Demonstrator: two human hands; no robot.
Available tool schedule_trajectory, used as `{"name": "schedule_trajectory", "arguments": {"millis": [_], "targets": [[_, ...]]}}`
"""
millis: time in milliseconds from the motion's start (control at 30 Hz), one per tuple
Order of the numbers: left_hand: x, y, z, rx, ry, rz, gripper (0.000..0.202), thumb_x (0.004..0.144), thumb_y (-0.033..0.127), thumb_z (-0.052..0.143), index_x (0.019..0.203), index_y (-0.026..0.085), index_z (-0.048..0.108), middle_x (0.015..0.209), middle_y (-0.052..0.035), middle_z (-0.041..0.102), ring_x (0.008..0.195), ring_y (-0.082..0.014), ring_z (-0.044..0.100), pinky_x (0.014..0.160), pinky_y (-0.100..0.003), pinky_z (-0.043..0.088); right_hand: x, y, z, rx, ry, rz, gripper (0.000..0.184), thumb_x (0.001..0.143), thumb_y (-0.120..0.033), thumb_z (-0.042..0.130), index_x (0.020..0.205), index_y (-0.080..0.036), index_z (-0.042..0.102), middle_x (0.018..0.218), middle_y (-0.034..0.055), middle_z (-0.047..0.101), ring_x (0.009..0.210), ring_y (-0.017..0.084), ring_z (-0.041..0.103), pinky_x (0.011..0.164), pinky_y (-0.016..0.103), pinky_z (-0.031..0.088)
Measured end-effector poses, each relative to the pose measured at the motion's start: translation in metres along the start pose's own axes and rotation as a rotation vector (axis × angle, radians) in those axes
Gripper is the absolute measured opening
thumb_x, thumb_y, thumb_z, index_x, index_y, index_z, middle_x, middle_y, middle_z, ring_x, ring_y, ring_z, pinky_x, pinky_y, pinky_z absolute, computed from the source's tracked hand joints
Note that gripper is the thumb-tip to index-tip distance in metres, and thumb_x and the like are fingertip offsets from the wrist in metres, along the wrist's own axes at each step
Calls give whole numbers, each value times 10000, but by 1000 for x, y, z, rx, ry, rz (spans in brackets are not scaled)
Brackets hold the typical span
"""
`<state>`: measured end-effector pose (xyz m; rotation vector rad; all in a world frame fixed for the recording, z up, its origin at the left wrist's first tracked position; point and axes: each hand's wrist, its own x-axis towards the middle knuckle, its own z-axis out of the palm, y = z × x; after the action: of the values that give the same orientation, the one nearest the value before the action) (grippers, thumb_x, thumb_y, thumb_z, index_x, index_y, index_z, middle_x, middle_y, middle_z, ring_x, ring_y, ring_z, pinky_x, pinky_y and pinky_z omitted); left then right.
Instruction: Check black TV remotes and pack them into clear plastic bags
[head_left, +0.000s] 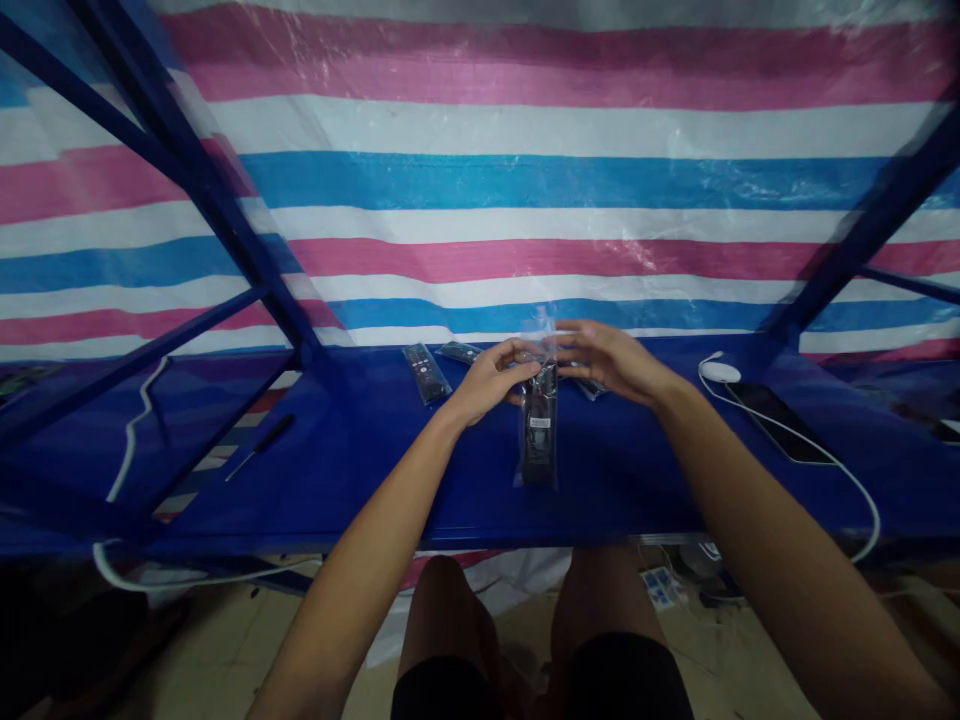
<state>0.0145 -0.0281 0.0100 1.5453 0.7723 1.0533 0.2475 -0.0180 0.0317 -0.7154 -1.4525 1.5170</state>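
Note:
Over the middle of the blue table, my left hand (496, 378) pinches the upper part of a clear plastic bag. Inside the bag is a black remote control (539, 440), roughly upright in view, with a small white label on the side facing me. My right hand (611, 360) is at the right of the bag's top, fingers stretched out and apart, their tips at the loose clear film; whether they touch it I cannot tell. Behind my hands lie more bagged remotes: one at the left (427, 374), one partly hidden behind my left hand (459, 352), another partly under my right hand (589, 386).
A screwdriver (262, 445) lies at the left of the blue table (465, 510). On the right are a dark phone or tablet (780, 422), a white round device (720, 372) and a white cable (862, 492). Blue metal posts flank the striped sheet (540, 180) behind.

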Motion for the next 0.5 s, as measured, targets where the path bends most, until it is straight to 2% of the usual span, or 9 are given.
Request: {"name": "schedule_trajectory", "arguments": {"millis": [100, 200, 333, 500], "targets": [[2, -16, -5, -68, 83, -45, 359, 806, 394, 826, 1063, 199, 669, 1095, -84, 677, 905, -210, 659, 566, -232, 531, 8, 35, 2, -68, -50, 60, 439, 783, -408, 882, 1171, -257, 745, 1120, 72, 756, 1064, 238, 710, 998, 456, 574], [2, -24, -10, -118, 103, -88, 393, 782, 415, 856, 1052, 194, 676, 1082, -85, 683, 929, -224, 664, 589, -257, 563, 16, 54, 8, -42, -7, 47, 349, 774, -387, 885, 1078, -259, 770, 1013, 42, 753, 984, 209, 709, 922, 428, 597], [3, -26, -11, -178, 96, -117, 368, 800, 422, 841, 1061, 190, 721, 1084, -99, 695, 974, -249, 672, 655, -329, 608, 20, 63, 13, 45, -14, 84, 291, 811, -418, 858, 1045, -263, 784, 1009, 43, 738, 947, 194, 695, 857, 390, 606], [5, -26, -12, -242, 87, -170, 329, 802, 373, 850, 1058, 189, 756, 1106, -107, 703, 987, -242, 673, 755, -395, 618, 15, 68, 12, 104, 83, 63, 253, 807, -411, 866, 1012, -275, 807, 1022, 52, 746, 907, 190, 692, 777, 348, 607]]}}
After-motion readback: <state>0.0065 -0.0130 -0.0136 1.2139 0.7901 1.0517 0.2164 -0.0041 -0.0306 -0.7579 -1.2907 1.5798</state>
